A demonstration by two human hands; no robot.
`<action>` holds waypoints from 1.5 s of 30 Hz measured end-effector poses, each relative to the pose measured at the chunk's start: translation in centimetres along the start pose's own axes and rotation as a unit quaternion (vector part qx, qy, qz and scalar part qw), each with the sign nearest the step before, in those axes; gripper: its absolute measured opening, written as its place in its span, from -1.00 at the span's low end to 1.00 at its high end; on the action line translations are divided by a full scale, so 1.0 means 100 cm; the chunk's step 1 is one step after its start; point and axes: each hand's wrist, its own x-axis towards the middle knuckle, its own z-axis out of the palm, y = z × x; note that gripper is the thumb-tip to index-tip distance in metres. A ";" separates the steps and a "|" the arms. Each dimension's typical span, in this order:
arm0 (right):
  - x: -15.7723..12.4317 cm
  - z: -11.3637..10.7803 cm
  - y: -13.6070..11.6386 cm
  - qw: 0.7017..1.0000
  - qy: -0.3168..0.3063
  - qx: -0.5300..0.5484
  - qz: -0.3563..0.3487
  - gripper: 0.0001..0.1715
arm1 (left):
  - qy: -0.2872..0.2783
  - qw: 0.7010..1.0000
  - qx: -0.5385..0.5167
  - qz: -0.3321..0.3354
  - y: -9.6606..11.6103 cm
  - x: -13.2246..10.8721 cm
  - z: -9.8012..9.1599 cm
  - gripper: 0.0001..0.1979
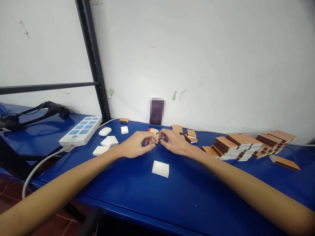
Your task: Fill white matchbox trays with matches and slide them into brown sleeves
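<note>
My left hand (137, 144) and my right hand (173, 141) meet over the blue table (137, 193), fingers pinched around a small bundle of matchsticks (154, 135) with red heads. Both hands are closed on the bundle. A white inner matchbox tray (160, 169) lies just in front of them, untouched. Several brown matchboxes (188, 135) lie right behind my right hand.
Rows of stacked brown matchboxes (246, 146) fill the right side. White trays (108, 144) and a white power strip (81, 130) lie at the left, with a phone (157, 112) leaning on the wall and a black frame post (94, 62) behind.
</note>
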 end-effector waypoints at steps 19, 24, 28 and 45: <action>-0.009 0.021 -0.008 0.997 0.039 0.005 0.063 -0.91 | -0.009 0.985 0.140 -0.100 -0.047 0.000 0.007 -0.80; -0.010 0.021 -0.007 0.997 0.039 -0.002 0.069 -0.91 | -0.020 0.985 0.146 -0.092 -0.048 0.000 0.007 -0.83; -0.010 0.022 -0.007 0.997 0.046 0.007 0.063 -0.93 | -0.021 0.985 0.146 -0.087 -0.048 0.000 0.006 -0.83; -0.009 0.025 0.000 0.996 0.044 0.076 -0.012 -0.90 | -0.012 0.992 0.116 -0.050 -0.042 0.001 0.013 -0.78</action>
